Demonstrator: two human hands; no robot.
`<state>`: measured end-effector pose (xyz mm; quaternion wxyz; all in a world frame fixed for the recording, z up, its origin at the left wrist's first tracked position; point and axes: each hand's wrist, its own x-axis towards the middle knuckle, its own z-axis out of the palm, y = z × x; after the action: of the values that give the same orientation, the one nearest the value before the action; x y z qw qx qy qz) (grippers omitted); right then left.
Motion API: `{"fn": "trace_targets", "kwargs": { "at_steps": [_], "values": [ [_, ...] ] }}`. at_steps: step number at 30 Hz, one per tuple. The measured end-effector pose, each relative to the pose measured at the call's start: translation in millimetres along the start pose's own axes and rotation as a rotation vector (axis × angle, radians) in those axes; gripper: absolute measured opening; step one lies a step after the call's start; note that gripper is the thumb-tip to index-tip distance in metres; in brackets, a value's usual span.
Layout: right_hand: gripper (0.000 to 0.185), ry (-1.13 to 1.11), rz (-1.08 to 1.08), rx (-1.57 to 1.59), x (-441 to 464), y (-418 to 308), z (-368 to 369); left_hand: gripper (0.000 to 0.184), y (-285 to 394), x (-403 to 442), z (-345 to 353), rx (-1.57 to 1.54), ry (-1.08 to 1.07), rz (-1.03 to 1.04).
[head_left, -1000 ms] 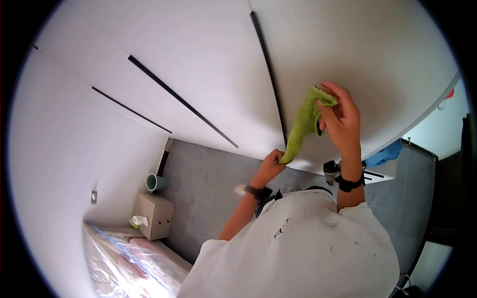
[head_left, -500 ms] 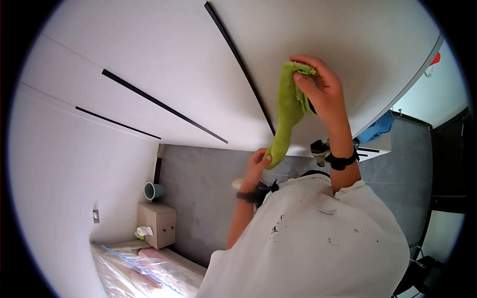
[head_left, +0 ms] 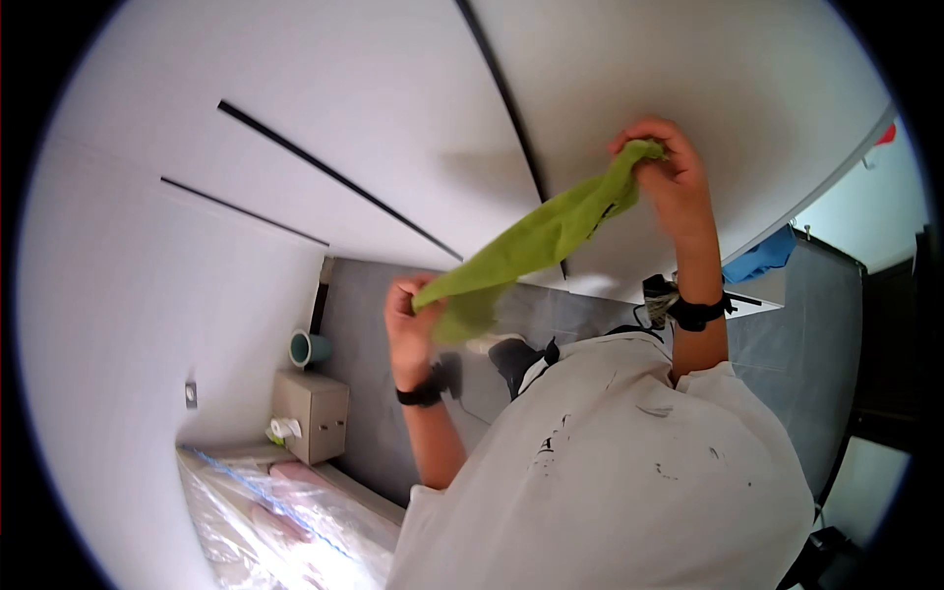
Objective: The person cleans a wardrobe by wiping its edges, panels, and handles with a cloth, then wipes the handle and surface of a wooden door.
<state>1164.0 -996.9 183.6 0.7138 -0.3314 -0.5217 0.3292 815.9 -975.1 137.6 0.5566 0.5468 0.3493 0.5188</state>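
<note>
A green cloth (head_left: 536, 236) is stretched slantwise between my two hands, in front of white cabinet doors (head_left: 393, 88) with long black handle strips. My left hand (head_left: 408, 324) pinches its lower left end, and a loose flap hangs beside it, blurred by motion. At the upper right, my right hand (head_left: 669, 172) is closed on the other end, fingers curled over the edge. Both wrists wear black bands.
A grey-green bin (head_left: 310, 349) stands on the grey floor by the wall, near a beige bedside cabinet (head_left: 313, 413) with a paper roll. Clear plastic sheeting (head_left: 285, 531) covers a bed at lower left. Blue fabric (head_left: 759, 256) lies at right.
My left hand has moved left, pulling the cloth from a hanging drape into a long slanted span. My right hand has shifted slightly right, still gripping its end.
</note>
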Motion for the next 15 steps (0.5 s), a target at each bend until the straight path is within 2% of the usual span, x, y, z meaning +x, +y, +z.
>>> {"fn": "trace_targets", "kwargs": {
  "at_steps": [1,4,7,9,10,11,12,13,15],
  "values": [
    [0.033,-0.022,0.019,0.012,-2,3,-2,0.021,14,1,0,0.018,0.037,0.025],
    [0.036,-0.011,0.08,-0.058,-8,9,-5,0.022,39,6,-13,-0.16,-0.076,0.11],
    [0.036,-0.118,0.117,-0.069,-16,17,-10,0.021,54,11,-23,-0.245,-0.159,0.114],
    [0.039,-0.238,0.238,-0.257,-23,26,-16,0.02,67,12,-21,-0.249,-0.205,0.093],
    [0.039,-0.238,0.247,-0.25,-28,29,-16,0.02,75,12,-17,-0.102,-0.119,0.02],
    [0.04,-0.313,0.306,-0.441,-32,32,-17,0.019,80,10,-14,0.043,-0.03,-0.047],
    [0.041,-0.389,0.356,-0.633,-32,36,-16,0.021,82,10,-14,0.069,-0.073,-0.095],
    [0.041,-0.4,0.357,-0.621,-36,39,-15,0.021,84,10,-13,0.077,-0.06,-0.097],
    [0.042,-0.593,0.306,-0.884,-51,44,-8,0.022,88,8,-10,0.319,-0.235,-0.156]
  ]
}}
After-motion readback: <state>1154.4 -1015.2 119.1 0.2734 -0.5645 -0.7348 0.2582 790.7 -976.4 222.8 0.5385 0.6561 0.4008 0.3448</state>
